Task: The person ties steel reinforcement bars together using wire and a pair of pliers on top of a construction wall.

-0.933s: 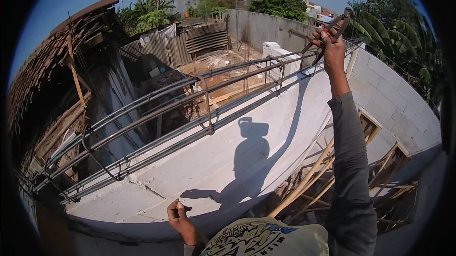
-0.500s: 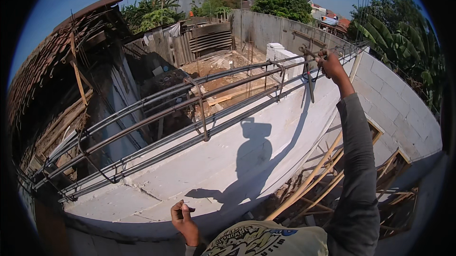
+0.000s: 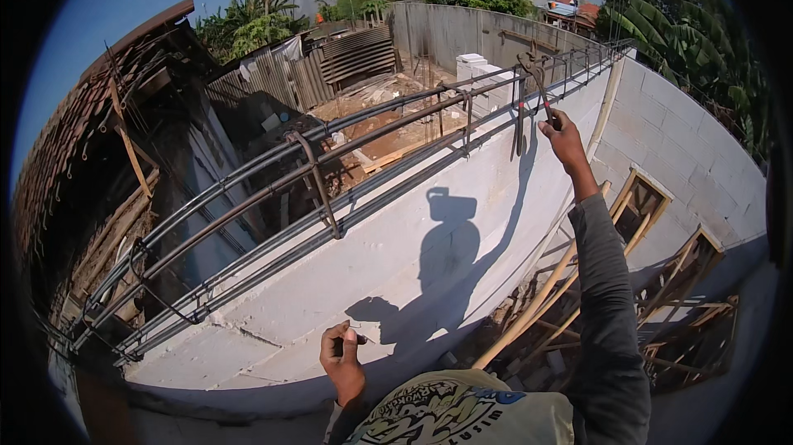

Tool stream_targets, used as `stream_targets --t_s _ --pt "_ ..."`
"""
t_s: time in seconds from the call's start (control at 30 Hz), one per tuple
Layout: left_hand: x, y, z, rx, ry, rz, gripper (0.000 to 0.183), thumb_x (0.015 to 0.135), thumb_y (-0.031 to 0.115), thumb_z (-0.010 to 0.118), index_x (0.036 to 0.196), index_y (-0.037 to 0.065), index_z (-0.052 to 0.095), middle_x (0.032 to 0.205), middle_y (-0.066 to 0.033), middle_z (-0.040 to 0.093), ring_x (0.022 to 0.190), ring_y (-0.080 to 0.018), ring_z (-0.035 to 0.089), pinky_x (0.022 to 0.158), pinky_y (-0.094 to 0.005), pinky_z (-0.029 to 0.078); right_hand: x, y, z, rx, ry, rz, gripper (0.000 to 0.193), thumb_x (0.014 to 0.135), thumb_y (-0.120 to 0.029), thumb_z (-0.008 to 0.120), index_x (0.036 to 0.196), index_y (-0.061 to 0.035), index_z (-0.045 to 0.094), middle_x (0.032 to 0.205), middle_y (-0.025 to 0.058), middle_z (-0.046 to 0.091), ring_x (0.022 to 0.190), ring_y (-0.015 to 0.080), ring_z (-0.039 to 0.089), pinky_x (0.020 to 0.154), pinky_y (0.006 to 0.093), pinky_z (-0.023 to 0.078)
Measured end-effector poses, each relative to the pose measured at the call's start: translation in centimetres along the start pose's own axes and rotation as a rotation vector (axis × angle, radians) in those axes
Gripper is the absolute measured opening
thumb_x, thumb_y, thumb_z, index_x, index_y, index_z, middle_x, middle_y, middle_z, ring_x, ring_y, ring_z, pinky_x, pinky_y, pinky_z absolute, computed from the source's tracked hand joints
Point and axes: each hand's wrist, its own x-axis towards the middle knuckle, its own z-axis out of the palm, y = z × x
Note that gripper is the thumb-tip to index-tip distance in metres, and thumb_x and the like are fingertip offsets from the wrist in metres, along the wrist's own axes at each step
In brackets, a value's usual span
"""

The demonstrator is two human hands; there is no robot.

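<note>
On the left, long steel bars (image 3: pixel 248 197) run along the top of the white block wall (image 3: pixel 429 222), tied into a cage by bent loops so they stay evenly apart. Lower, near the middle, the left hand (image 3: pixel 343 362) rests against the wall's top edge, its grip closed around something small and dark that I cannot make out, kept close to the body. Further right, the right hand (image 3: pixel 566 144) reaches up with its grip closed on a thin hooked tool (image 3: pixel 537 86), whose tip sits at a loop (image 3: pixel 520 111) on the bars, well placed for twisting there.
</note>
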Motion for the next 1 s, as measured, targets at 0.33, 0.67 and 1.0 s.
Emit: stream_targets --t_s 0.33,0.67,1.0 --pt "0.3 1.5 3.7 -0.218 -0.147 0.014 0.014 0.096 0.005 0.059 0.107 -0.003 0.056 0.091 -0.0085 0.064 0.081 -0.0127 0.062 0.077 -0.0276 0.051 -23.3 -10.3 7.6 0.464 -0.564 -0.062 0.029 0.100 -0.020 0.053 0.120 0.0003 0.058 0.109 0.0097 0.064 0.102 0.0175 0.062 0.084 0.0301 0.050" --pt "0.4 1.9 5.1 -0.244 -0.200 -0.042 0.017 0.097 0.010 0.061 0.109 -0.001 0.058 0.092 -0.0056 0.064 0.082 -0.0090 0.061 0.076 -0.0233 0.050 -34.6 -15.9 13.1 0.616 -0.808 0.144 0.017 0.093 -0.009 0.063 0.108 -0.0016 0.061 0.094 0.0023 0.063 0.076 0.0088 0.059 0.067 0.0243 0.050" --pt "2.3 3.9 2.4 0.443 -0.361 0.418 0.026 0.076 0.001 0.074 0.101 0.001 0.066 0.090 -0.0095 0.063 0.082 -0.0234 0.061 0.073 -0.0326 0.050 -33.2 -16.9 13.3 0.267 -0.716 -0.358 0.016 0.084 -0.006 0.072 0.084 -0.0010 0.057 0.075 0.0081 0.053 0.062 0.0150 0.054 0.058 0.0311 0.042"
